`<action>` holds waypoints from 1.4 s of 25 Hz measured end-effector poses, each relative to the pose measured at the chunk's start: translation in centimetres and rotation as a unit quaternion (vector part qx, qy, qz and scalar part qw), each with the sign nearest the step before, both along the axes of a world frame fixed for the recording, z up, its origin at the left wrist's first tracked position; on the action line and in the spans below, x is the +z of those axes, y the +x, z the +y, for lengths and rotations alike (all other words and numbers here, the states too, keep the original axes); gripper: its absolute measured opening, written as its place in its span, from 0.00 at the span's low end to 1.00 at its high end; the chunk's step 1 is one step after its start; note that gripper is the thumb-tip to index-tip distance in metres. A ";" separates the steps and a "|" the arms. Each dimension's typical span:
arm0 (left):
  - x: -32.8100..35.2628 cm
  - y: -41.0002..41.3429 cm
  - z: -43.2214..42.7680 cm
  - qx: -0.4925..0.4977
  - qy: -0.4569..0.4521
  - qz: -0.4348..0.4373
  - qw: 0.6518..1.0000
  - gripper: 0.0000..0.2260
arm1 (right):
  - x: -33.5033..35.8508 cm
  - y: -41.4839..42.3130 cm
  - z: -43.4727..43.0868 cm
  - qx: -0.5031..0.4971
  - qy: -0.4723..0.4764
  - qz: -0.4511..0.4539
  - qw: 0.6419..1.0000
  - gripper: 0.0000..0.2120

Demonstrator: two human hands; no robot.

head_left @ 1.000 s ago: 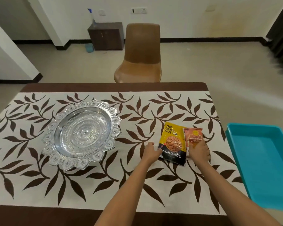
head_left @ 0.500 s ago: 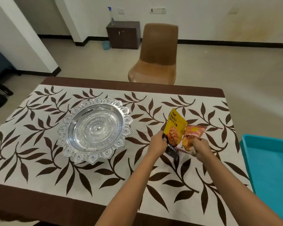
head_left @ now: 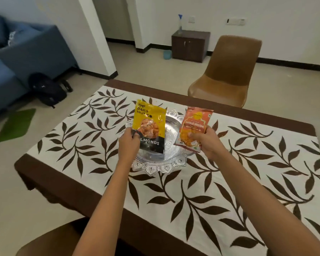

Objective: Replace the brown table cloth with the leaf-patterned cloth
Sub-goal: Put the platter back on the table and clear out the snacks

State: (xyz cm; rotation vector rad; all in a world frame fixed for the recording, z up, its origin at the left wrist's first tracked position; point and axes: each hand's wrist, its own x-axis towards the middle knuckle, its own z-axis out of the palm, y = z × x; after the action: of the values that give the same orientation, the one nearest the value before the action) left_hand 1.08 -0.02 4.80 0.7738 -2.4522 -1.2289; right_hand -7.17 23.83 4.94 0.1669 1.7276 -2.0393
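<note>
The white cloth with brown leaves (head_left: 220,174) covers the table, with a dark brown border (head_left: 67,183) showing along the near, far and left edges. On it stands an ornate silver tray (head_left: 159,166). Above the tray, my left hand (head_left: 127,143) grips a yellow and black almonds packet (head_left: 150,126) by its lower left corner. To its right, my right hand (head_left: 206,142) holds an orange snack packet (head_left: 195,124) upright. Both packets hang in the air over the tray and partly hide it.
A brown chair (head_left: 227,71) stands past the table's far edge, and a second brown seat (head_left: 50,241) is at the near left. A dark cabinet (head_left: 189,45) with a spray bottle stands by the wall. At the left are a blue sofa (head_left: 26,52), a black bag (head_left: 48,89) and a green mat (head_left: 15,124).
Both hands lifted the packets off the cloth and carried them left, over the silver tray. The view has swung left, so the blue tray is out of sight.
</note>
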 end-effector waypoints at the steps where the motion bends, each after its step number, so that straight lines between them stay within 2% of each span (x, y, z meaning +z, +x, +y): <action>1: -0.7 0.4 -1.2 0.018 -0.002 -0.018 1.000 0.08 | -0.3 0.2 -1.4 0.008 0.011 -0.002 1.000 0.25; 5: -2.7 1.5 -3.1 0.052 -0.053 -0.067 0.995 0.07 | -1.8 1.5 -5.1 0.014 0.022 -0.011 1.000 0.22; 9: -3.9 1.6 -2.9 0.040 -0.231 -0.076 0.969 0.19 | -3.1 2.0 -6.6 0.012 0.041 0.001 0.999 0.21; 12: -4.6 0.7 -2.7 -0.069 -0.276 -0.061 0.957 0.20 | -3.1 1.7 -7.4 0.003 0.083 0.021 0.996 0.23; 15: -5.7 -0.2 -2.4 -0.192 -0.319 -0.132 0.919 0.24 | -2.8 1.0 -8.7 -0.011 0.108 0.043 0.993 0.23; 17: -6.2 -0.3 -2.1 -0.222 -0.349 -0.171 0.894 0.24 | -2.7 0.7 -9.9 -0.005 0.119 0.052 0.992 0.20; 19: -6.3 -0.3 -2.0 -0.228 -0.355 -0.182 0.889 0.23 | -3.1 0.4 -10.8 -0.007 0.176 0.074 0.982 0.19; 23: -5.9 -0.2 -2.2 -0.237 -0.345 -0.183 0.890 0.28 | -3.9 0.5 -11.2 0.039 0.356 0.152 0.921 0.31; 25: -5.8 -0.3 -2.3 -0.238 -0.342 -0.182 0.891 0.29 | -4.3 1.1 -11.2 0.058 0.480 0.237 0.842 0.38; 27: -5.8 -0.4 -2.3 -0.238 -0.348 -0.177 0.889 0.29 | -4.7 1.5 -11.4 0.047 0.530 0.364 0.765 0.36; 28: -5.9 -0.4 -2.3 -0.238 -0.355 -0.176 0.887 0.29 | -4.9 1.5 -11.5 0.064 0.526 0.409 0.743 0.33; 29: -6.0 -0.4 -2.3 -0.239 -0.361 -0.172 0.885 0.29 | -5.2 1.4 -11.6 0.098 0.520 0.435 0.729 0.32; 32: -6.3 -0.5 -2.4 -0.247 -0.365 -0.163 0.883 0.34 | -6.8 1.2 -11.4 0.181 0.551 0.415 0.701 0.34; 35: -6.5 -0.5 -2.3 -0.248 -0.371 -0.159 0.881 0.35 | -8.2 1.4 -11.1 0.187 0.571 0.399 0.693 0.37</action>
State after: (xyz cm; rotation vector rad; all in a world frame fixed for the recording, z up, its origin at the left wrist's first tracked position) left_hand 0.54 -2.37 -1.68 0.1249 -3.1617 -0.1678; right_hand -5.74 12.77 -3.25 -0.7480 2.9959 -0.4260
